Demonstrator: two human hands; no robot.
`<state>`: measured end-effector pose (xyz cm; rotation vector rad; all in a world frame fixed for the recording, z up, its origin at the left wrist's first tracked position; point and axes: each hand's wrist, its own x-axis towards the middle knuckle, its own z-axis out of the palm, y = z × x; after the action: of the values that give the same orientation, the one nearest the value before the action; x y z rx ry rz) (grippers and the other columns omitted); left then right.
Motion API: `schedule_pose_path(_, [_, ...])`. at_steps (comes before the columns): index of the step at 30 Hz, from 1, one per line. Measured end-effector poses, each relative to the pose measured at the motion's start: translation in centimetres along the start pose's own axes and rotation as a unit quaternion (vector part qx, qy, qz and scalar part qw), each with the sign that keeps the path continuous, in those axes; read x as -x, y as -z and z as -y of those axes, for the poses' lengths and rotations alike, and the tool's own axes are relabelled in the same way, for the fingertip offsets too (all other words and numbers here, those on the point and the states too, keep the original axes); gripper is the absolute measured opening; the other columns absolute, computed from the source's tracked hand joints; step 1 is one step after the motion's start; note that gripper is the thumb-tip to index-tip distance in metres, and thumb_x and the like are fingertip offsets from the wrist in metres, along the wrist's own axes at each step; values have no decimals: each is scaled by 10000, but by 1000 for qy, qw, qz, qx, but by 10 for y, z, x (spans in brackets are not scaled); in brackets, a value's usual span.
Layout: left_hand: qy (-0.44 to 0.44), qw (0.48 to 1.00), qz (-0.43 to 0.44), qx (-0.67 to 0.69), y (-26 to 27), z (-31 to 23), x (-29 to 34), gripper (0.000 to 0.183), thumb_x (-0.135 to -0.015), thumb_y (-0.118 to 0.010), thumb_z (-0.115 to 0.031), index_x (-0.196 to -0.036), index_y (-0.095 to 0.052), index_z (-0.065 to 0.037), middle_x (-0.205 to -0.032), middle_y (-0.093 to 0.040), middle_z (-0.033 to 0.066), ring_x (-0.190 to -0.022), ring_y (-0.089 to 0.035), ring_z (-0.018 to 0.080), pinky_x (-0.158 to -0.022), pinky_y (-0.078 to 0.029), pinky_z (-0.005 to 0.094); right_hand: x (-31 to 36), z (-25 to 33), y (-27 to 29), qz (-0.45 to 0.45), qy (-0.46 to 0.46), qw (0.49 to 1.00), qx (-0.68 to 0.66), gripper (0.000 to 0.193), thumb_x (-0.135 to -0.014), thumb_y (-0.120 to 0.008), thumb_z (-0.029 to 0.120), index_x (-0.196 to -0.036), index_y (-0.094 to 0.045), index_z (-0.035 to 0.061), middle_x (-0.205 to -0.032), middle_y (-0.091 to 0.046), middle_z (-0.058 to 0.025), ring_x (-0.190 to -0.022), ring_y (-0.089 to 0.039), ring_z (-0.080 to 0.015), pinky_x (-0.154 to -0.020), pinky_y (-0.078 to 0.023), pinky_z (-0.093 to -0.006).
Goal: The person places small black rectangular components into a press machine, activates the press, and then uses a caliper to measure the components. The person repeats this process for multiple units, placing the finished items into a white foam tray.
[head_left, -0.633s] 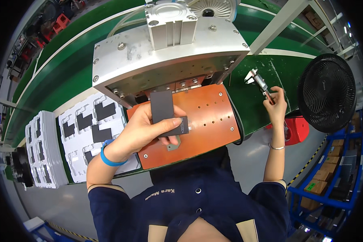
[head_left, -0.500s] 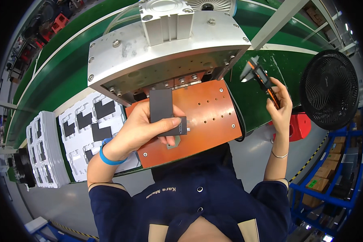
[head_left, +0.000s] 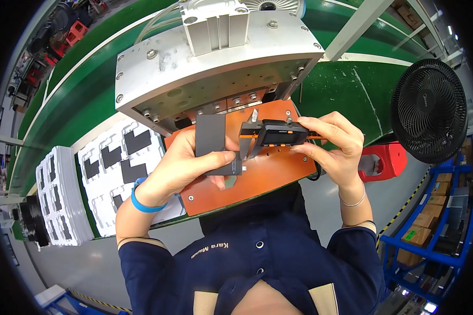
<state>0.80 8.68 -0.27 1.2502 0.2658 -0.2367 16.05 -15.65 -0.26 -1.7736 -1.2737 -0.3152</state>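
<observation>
My left hand (head_left: pixel 186 160) holds a flat, dark L-shaped battery pack (head_left: pixel 210 137), thumb on its face and fingers underneath. In my right hand (head_left: pixel 333 144) is a black digital caliper (head_left: pixel 283 134) with orange trim, pinched between thumb and fingers. Its jaws point left and stand close to the right edge of the dark piece; whether they touch it I cannot tell. Both hands are above the orange-brown base plate (head_left: pixel 278 157) of a press, which has holes and screws. My left fingertips partly hide a small cut-out in the plate.
The silver metal press (head_left: pixel 220 68) rises just beyond my hands. At left lie a white tray (head_left: pixel 102 197) with similar dark L-shaped pieces and a stack of trays (head_left: pixel 63 210). A black fan (head_left: pixel 430 113), a red stool (head_left: pixel 389 160) and blue shelving (head_left: pixel 404 247) are on the right.
My right hand has brought the caliper left and down from beside the plate, turning it level towards the dark piece. My left hand has stayed nearly still.
</observation>
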Motion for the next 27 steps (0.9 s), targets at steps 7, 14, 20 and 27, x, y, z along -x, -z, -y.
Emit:
schedule_pose_path(7, [-1,1000,3,-1,2,1,0,219,-905,-680,-93,-1059,-610,46,-795,-683,86,-611,-693,147,-569,-550,242,2,-2,-4,-11,12,1000,1,447,-629,-885,159,-1056,-767,97,-773,-680,-39,-633,-623,-134,-534,-471,-247])
schedule_pose_path(14, [3,1000,-3,-1,0,0,0,201,-903,-674,-80,-1054,-616,39,-802,-686,92,-603,-691,148,-564,-545,239,4,-6,-5,-24,38,999,8,441,-618,-883,171,-1040,-770,107,-729,-650,-17,-607,-598,-131,-513,-454,-249])
schedule_pose_path(20, [1,1000,0,2,2,2,-1,178,-901,-675,-79,-1036,-629,28,-792,-682,91,-591,-688,150,-553,-548,241,3,-7,-5,-28,56,998,10,452,-604,-882,171,-1038,-772,111,-717,-641,-11,-601,-590,-132,-513,-443,-256])
schedule_pose_path(27, [4,1000,-5,6,2,1,-1,170,-893,-679,-66,-1031,-632,20,-787,-680,88,-586,-687,154,-547,-549,247,2,-6,-4,-26,61,998,14,450,-598,-882,170,-1031,-774,110,-721,-642,-12,-600,-589,-137,-514,-441,-256])
